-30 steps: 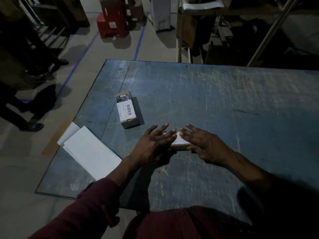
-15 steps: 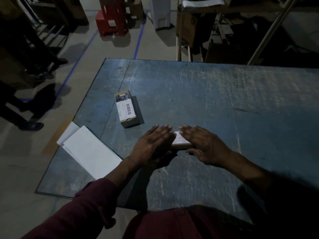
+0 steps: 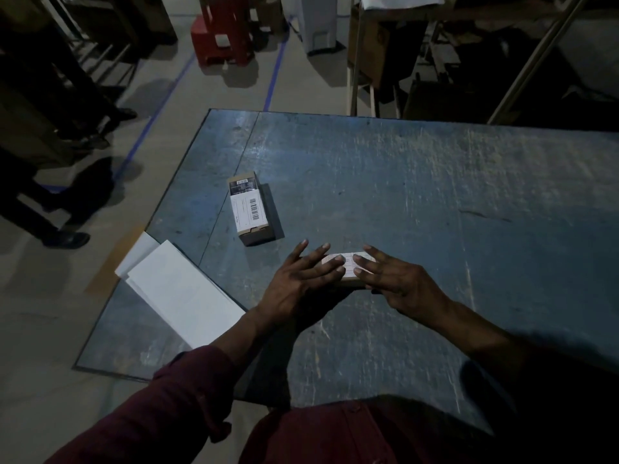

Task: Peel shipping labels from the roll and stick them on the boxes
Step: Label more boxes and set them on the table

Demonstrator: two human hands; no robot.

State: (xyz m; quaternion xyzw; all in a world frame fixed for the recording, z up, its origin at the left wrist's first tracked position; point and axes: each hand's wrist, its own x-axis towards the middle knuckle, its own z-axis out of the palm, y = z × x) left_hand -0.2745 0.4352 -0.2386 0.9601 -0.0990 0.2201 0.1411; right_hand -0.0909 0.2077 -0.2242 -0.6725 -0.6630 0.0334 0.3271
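left hand [image 3: 301,283]: centre frame, palm down, fingers straight and spread
right hand [image 3: 395,283]: just right of it, flat, fingers straight
arms: reaching up from bottom edge

We see a scratched blue-grey metal table [image 3: 435,195], a brown cardboard box [image 3: 254,212] left of centre bearing a white barcoded label [image 3: 249,209], plain white sheets [image 3: 181,296] lower left, maroon sleeves [image 3: 160,410], and a red plastic stool [image 3: 221,38] at the top.
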